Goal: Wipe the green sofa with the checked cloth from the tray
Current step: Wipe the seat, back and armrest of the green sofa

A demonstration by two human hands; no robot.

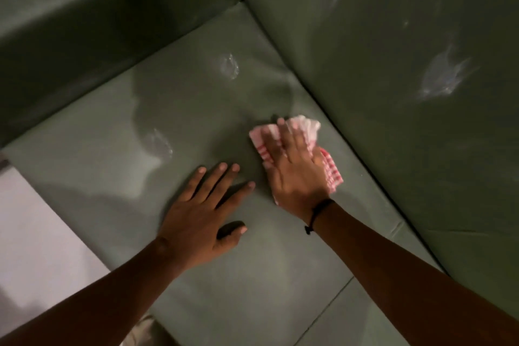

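The green sofa (112, 177) fills the view, its seat cushion in the middle. My right hand (292, 174) lies flat on the red-and-white checked cloth (304, 128), pressing it onto the seat near the backrest. The cloth is crumpled and partly hidden under the hand; its edges are blurred. My left hand (202, 211) rests palm down on the seat just left of the cloth, fingers spread, holding nothing. The tray is not in view.
The sofa's backrest (393, 36) rises at the right and its armrest (84, 22) at the upper left. Shiny patches (441, 76) show on backrest and seat. A seam between cushions (331, 306) runs at the bottom. Pale floor (36, 233) lies at the left.
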